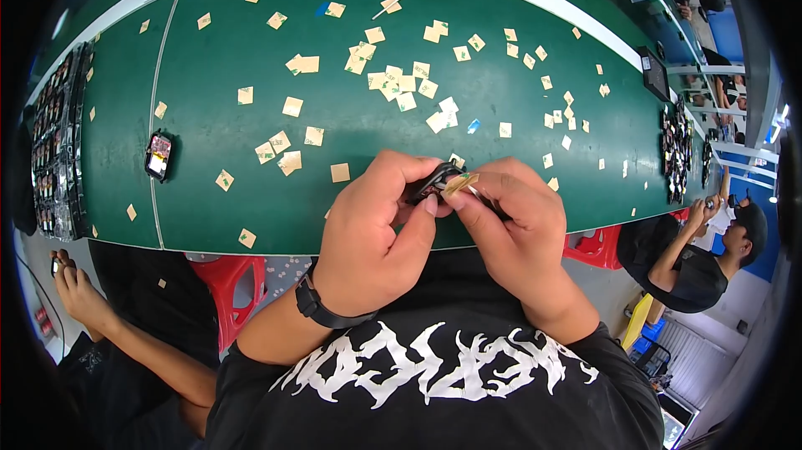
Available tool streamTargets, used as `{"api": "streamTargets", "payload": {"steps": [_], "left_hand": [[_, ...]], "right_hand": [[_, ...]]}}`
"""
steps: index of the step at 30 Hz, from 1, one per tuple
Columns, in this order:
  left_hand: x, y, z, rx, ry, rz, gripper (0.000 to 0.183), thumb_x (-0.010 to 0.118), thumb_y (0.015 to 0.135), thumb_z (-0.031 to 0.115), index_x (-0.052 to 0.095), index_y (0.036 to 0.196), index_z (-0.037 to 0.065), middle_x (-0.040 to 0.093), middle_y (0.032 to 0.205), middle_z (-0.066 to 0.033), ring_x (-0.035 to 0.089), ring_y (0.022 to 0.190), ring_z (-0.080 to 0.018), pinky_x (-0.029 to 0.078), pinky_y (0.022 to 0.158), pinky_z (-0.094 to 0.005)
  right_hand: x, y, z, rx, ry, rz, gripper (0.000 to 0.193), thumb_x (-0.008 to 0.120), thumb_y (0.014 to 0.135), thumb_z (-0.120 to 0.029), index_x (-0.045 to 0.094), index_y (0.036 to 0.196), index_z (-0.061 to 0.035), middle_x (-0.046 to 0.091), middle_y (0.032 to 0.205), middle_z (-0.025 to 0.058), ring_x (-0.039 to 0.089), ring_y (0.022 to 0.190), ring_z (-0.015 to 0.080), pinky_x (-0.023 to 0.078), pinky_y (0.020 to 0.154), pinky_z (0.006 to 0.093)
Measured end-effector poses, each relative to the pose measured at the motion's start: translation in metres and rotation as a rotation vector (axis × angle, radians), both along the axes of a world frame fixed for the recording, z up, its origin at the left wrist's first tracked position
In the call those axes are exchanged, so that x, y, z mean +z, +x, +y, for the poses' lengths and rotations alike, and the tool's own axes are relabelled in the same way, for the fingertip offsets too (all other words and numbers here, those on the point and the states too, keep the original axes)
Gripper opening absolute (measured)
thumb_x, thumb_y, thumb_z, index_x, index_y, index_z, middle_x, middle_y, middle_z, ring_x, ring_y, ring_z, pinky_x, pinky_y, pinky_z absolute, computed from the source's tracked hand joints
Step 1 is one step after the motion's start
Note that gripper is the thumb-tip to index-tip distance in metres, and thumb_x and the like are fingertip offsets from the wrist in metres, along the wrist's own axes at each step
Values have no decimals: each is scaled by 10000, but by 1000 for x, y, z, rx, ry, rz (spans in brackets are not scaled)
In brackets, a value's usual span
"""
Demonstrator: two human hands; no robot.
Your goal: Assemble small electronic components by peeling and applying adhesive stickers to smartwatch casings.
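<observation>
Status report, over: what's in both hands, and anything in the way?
Left hand: holding small black device. Right hand: pinching tan, green-marked paper-like piece beside it. Nearby: loose beige paper squares scattered over green tabletop.

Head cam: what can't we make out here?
All head view:
Black device: underside hidden by the left hand.
Beige paper piece: partly hidden by the right hand.
Dark trays, left: contents too small, bent by lens.
Co-worker's item, lower left: too small, partly covered by their hand.
</observation>
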State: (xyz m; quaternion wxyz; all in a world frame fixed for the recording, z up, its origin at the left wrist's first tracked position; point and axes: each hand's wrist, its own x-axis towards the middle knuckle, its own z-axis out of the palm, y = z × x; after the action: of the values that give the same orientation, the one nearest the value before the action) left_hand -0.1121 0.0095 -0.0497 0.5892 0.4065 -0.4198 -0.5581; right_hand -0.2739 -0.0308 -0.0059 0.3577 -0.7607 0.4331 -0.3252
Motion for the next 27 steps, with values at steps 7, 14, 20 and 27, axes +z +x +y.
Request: {"api": "streamTargets", "payload": {"steps": [7,14,20,27], "left_hand": [[2,6,1,-111,33,-52,270,463,997,-94,468,1265,-64,620,1226,-173,642,1084,-175,546,955,-334],[-2,2,1,-4,-16,-58,239,542,956,-73,525,1193,-52,696,1025,-150,717,898,-173,567,761,-284],[-2,3,2,-9,11,-69,216,509,972,-67,519,1188,-58,696,1017,-154,722,889,-177,570,777,-286],[0,15,3,-158,54,16,240,458,1007,-74,444,1247,-71,624,1181,-188,675,1044,-208,584,925,-356]], "right_hand": [[2,-5,-2,-17,-8,78,175,749,835,47,745,1004,2,680,883,99,696,749,194,558,627,291],[0,0,1,-45,-160,119,151,762,832,28,754,981,0,681,883,86,690,761,177,553,633,293],[4,6,-3,-167,543,-223,75,776,867,-19,755,924,24,688,882,77,703,793,132,571,665,253],[0,8,-18,-256,753,-413,260,823,807,25,574,877,-2,571,768,-13,568,708,50,480,603,201]]}}
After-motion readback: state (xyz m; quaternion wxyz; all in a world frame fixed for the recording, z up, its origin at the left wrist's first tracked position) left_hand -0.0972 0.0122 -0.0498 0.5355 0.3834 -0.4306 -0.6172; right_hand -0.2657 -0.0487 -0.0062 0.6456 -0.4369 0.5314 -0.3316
